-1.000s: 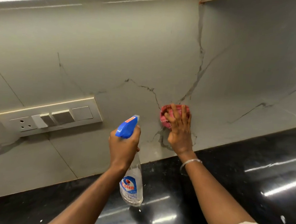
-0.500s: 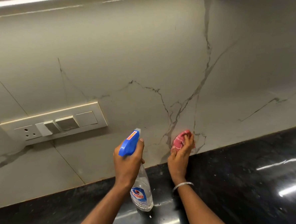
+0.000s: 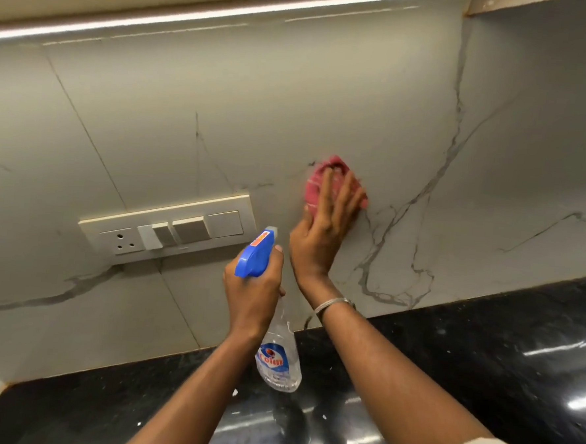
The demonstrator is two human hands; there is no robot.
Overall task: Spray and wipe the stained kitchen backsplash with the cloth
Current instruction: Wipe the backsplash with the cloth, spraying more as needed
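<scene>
Backsplash (image 3: 326,103): pale marble-look tile, thin grey veins, matte. Desk (image 3: 481,370): black polished stone, glossy. Left hand (image 3: 253,288): grip curled round the neck of a clear plastic bottle (image 3: 278,361) with a blue trigger head and a blurred label reading "Colin". Right hand (image 3: 322,230): fingers straight, pressing a crumpled pink cloth (image 3: 313,187) against the backsplash, right of a cream switch plate (image 3: 167,228). Thin metal bangle (image 3: 333,303) on the right wrist.

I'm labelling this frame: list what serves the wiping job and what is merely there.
Job: left hand gripping spray bottle; right hand pressing pink cloth on backsplash.
Merely there: switch panel, black countertop, wrist bangle.
</scene>
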